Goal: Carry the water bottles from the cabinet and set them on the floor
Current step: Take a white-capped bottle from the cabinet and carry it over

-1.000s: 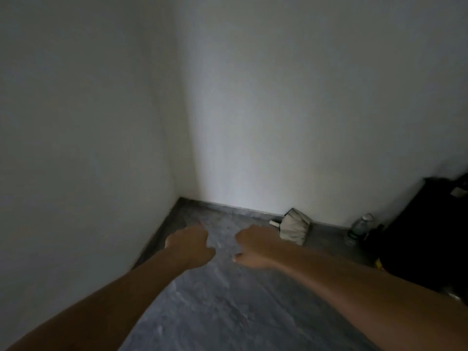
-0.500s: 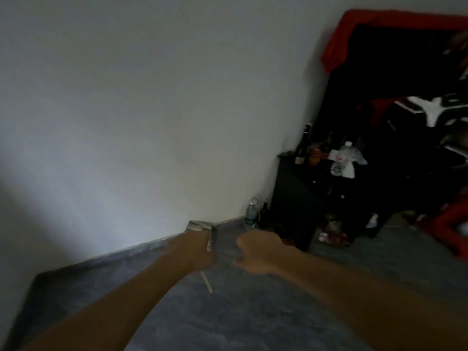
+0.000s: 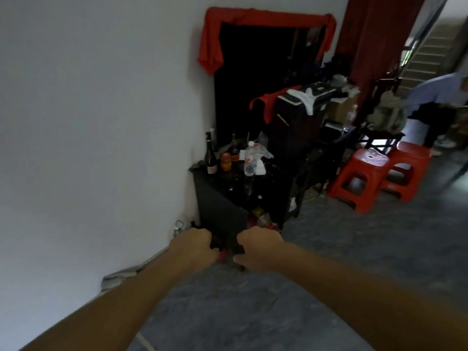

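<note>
A low black cabinet (image 3: pixel 217 201) stands against the white wall. On its top stands a clear water bottle (image 3: pixel 249 160) with a white cap, among dark glass bottles and an orange jar. Another clear water bottle (image 3: pixel 178 228) stands on the floor beside the wall, left of the cabinet. My left hand (image 3: pixel 193 245) and my right hand (image 3: pixel 259 248) are stretched out side by side in front of the cabinet's lower corner, well below its top. Both hands are curled into loose fists with nothing in them.
Two red plastic stools (image 3: pixel 362 178) stand on the grey floor to the right. A tall dark frame draped in red cloth (image 3: pixel 212 44) rises behind the cabinet, beside a cluttered black table (image 3: pixel 296 127). A folded pale bundle (image 3: pixel 119 276) lies along the wall. A person (image 3: pixel 438 102) bends at the far right.
My view has swung right from the bare room corner to the cabinet, which is nearer and more central. Both hands stay held out in front, closed.
</note>
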Tool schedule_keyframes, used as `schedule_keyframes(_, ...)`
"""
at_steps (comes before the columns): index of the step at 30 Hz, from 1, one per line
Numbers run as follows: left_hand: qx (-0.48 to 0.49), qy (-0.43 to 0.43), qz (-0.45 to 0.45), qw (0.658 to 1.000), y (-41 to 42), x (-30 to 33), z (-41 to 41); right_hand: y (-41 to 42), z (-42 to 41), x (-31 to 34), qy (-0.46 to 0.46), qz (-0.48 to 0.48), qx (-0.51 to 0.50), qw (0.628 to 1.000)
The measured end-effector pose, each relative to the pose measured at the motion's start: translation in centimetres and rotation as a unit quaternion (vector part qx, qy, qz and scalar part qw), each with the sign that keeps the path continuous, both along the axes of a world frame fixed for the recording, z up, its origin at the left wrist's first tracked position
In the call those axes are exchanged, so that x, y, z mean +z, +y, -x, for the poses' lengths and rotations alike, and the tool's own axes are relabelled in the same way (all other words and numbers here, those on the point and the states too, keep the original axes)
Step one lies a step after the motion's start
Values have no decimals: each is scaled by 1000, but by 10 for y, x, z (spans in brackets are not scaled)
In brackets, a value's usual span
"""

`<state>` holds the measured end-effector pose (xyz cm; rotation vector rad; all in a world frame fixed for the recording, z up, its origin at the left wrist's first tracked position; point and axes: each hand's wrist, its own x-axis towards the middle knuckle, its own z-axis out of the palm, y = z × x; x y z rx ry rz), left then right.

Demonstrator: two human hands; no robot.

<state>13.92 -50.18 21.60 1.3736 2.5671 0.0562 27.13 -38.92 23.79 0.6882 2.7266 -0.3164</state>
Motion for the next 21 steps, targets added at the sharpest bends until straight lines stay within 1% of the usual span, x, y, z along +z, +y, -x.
schedule_keyframes(4, -15, -8, -2, 1000, 84, -4, 5, 81, 4, -6, 2, -13, -16, 1000)
schedule_keyframes(9, 4, -22, 7, 1000, 173, -4, 14, 176, 11, -6, 18, -1, -12, 1000)
schedule_keyframes(14, 20, -40, 8, 999, 244, 0, 37, 251, 35, -7, 30, -12, 1, 999)
schedule_keyframes(21, 19, -63, 9, 998, 334, -18, 98, 342, 93, -21, 23, 13, -4, 1000)
